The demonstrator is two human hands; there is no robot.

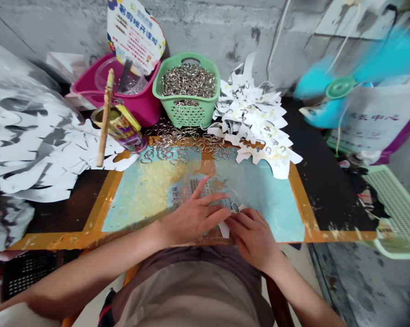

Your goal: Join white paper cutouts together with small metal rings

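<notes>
My left hand (191,218) lies flat on the pale blue work mat (266,213), its fingers reaching towards my right hand (252,238). Between them is a small white paper cut-out (224,229), partly hidden by my fingers. A small metal ring (235,207) sits at its upper edge, pinched by my right fingertips. Loose metal rings (187,145) are scattered at the far edge of the mat. Beyond them, a heap of white paper cut-outs (256,122) with rings attached lies to the right.
A green plastic basket (186,91) full of metal rings stands behind the mat, next to a magenta tub (147,102). A large stack of white cut-outs (31,136) lies at the left. A wooden stick (105,118) stands in a can (119,129). A blue fan (341,86) spins at the right.
</notes>
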